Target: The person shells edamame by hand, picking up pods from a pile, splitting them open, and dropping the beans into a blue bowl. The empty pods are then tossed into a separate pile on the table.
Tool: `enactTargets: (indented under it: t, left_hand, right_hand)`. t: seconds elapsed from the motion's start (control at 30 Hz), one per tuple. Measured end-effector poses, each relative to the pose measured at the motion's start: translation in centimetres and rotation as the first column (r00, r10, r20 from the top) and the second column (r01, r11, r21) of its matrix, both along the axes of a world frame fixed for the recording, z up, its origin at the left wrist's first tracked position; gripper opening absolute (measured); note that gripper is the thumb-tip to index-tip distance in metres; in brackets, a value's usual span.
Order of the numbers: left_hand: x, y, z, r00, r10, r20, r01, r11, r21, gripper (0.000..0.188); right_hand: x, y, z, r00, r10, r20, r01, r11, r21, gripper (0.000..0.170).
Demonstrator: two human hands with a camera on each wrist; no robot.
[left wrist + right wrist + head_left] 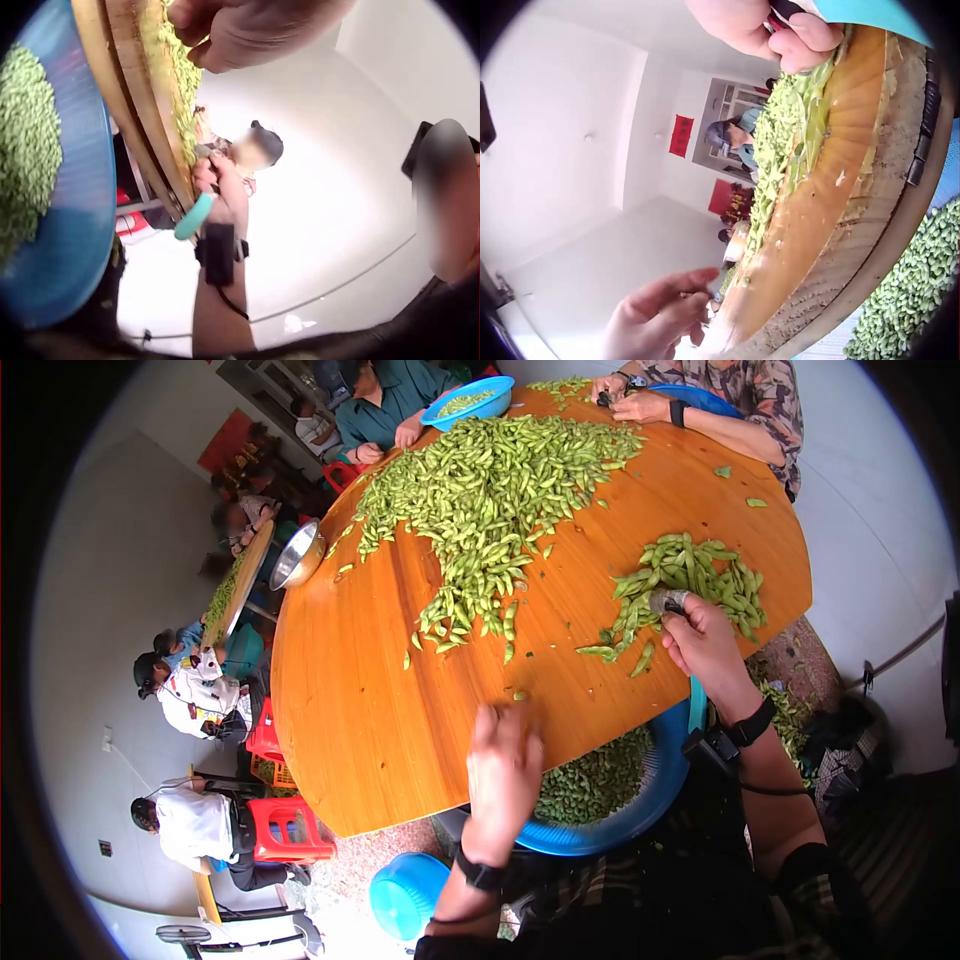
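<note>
Dark clothing point(650, 905) fills the bottom of the head view, closest to the lens, with both bare forearms reaching out over the table edge. Here's the right hand point(705, 645): fingers curled, gripping a dark tool point(784, 9), and a turquoise strip point(697, 705) sticks out below the palm. Right at those fingertips sits the small pile of green pods point(690, 565), some just under them, others fanned out to both sides and beyond; whether one pod is pinched there, I can't tell.

Over to the left hand point(505, 765), blurred at the near edge of the wooden table point(370, 710). Its fingers are open and loosely bent, thumb near the index finger in the right wrist view, the hand well apart from the right one. One little green piece point(520, 696) lies just beyond the left fingertips.

Below the two hands, partly under the tabletop, there's the big blue basin point(655, 810), with shelled green beans point(595, 775) heaped inside. Farther out past the left fingers, the large heap of pods point(500, 480) spreads across the middle and far side of the table. Past that heap, a blue basket point(470, 405) rests at the far edge beside a person in dark green point(385, 410), while a metal bowl point(298, 555) sits at the table's left rim, well away from either hand's fingers.
</note>
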State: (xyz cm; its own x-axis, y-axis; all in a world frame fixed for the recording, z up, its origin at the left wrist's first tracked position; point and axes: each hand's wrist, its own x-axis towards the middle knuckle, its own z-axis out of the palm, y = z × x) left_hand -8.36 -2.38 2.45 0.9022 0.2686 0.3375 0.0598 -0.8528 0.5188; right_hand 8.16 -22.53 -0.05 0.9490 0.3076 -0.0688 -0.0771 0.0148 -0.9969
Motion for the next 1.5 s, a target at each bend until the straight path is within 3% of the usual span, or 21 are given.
enactTargets:
  t: [0.03,0.17,0.23,0.3,0.37,0.4,0.47,0.5,0.6,0.67,0.7,0.73,0.77,0.9,1.07,1.13,1.17,1.23,1.27,1.33,1.5]
  left_hand:
    - [1.1,0.7,-0.6,0.985,0.035,0.168,-0.066,0.982,0.179,0.014]
    - [2.4,1.7,-2.0,0.994,-0.056,0.093,0.042,0.988,0.146,0.013]
    - [2.1,0.5,-1.0,0.97,-0.241,-0.04,0.223,0.942,-0.251,0.014]
    - [3.3,0.8,-0.1,0.983,-0.157,-0.094,0.13,0.96,-0.247,0.015]
    - [5.7,2.8,-0.8,0.976,0.215,-0.035,-0.215,0.977,0.013,0.015]
    - [6.7,4.1,-1.9,0.976,0.216,-0.032,-0.216,0.976,0.012,0.015]
    - [8.4,6.1,-3.8,0.985,0.16,0.062,-0.17,0.965,0.198,0.014]
    - [8.4,6.1,-3.7,0.985,0.157,0.066,-0.167,0.966,0.198,0.014]
    - [8.2,5.2,-3.1,0.993,-0.01,0.114,0.003,0.998,0.067,0.012]
    - [8.0,3.7,-2.3,0.986,-0.12,0.114,0.139,0.976,-0.17,0.009]
    - [8.1,3.1,-2.1,0.984,-0.136,0.113,0.154,0.973,-0.17,0.009]
    - [8.2,2.4,-2.0,0.982,-0.183,0.041,0.179,0.845,-0.504,0.007]
    - [8.3,2.0,-2.1,0.968,-0.249,-0.013,0.147,0.613,-0.776,0.005]
    - [9.0,1.8,-2.7,0.927,-0.37,0.051,0.195,0.363,-0.911,0.009]
    - [8.7,1.2,-3.6,0.919,-0.379,0.106,0.267,0.403,-0.875,0.022]
    - [8.4,1.2,-3.8,0.899,-0.424,0.113,0.379,0.621,-0.686,0.026]
    - [8.4,1.2,-3.8,0.898,-0.425,0.112,0.379,0.618,-0.689,0.026]
    - [7.9,0.8,-2.9,0.923,-0.382,0.042,0.349,0.789,-0.506,0.028]
    - [7.8,0.8,-2.8,0.922,-0.384,0.043,0.351,0.786,-0.51,0.028]
    - [7.7,0.9,-2.6,0.924,-0.378,0.052,0.375,0.877,-0.3,0.036]
    - [7.5,0.9,-2.9,0.927,-0.374,0.022,0.361,0.877,-0.318,0.036]
  right_hand:
    - [0.0,-0.1,-0.1,1.0,0.002,0.0,-0.002,1.0,-0.025,0.01]
    - [-0.3,-0.2,0.2,0.999,0.013,0.034,-0.01,0.996,-0.086,0.014]
    - [-0.3,-0.2,0.2,0.999,0.027,0.038,-0.024,0.997,-0.077,0.018]
    - [-0.4,-0.2,0.5,0.998,0.058,0.029,-0.056,0.996,-0.068,0.02]
    - [-0.1,-0.5,0.0,0.996,0.078,0.034,-0.075,0.995,-0.072,0.022]
    - [0.0,-0.5,-0.1,0.995,0.096,0.039,-0.093,0.993,-0.077,0.024]
    - [-0.1,-0.5,-0.2,0.987,0.124,0.101,-0.114,0.988,-0.101,0.026]
    - [-0.3,-0.6,-0.2,0.976,0.149,0.157,-0.13,0.984,-0.125,0.028]
    - [-2.4,0.3,2.1,0.971,0.237,-0.021,-0.237,0.97,-0.046,0.028]
    - [-3.0,1.5,1.7,0.942,0.335,-0.026,-0.335,0.942,0.008,0.021]
    - [-3.3,2.1,1.2,0.929,0.37,-0.019,-0.37,0.928,0.035,0.018]
    - [-3.5,2.6,1.1,0.933,0.358,-0.019,-0.357,0.933,0.035,0.018]
    - [-3.6,3.1,1.1,0.924,0.382,-0.023,-0.382,0.924,0.03,0.015]
    - [-3.8,3.9,1.3,0.923,0.379,-0.064,-0.376,0.925,0.056,0.012]
    - [-3.9,4.3,1.1,0.931,0.359,-0.062,-0.354,0.932,0.081,0.013]
    - [-3.9,4.4,0.8,0.94,0.337,-0.061,-0.331,0.939,0.092,0.012]
    - [-3.9,4.5,0.7,0.94,0.334,-0.065,-0.328,0.94,0.09,0.012]
    - [-4.1,4.4,0.6,0.938,0.339,-0.074,-0.329,0.937,0.117,0.011]
    - [-4.2,4.5,0.6,0.939,0.336,-0.077,-0.327,0.938,0.114,0.011]
    - [-4.2,4.6,0.9,0.937,0.344,-0.067,-0.338,0.937,0.09,0.011]
    - [-4.2,4.6,0.9,0.937,0.343,-0.067,-0.339,0.938,0.068,0.01]
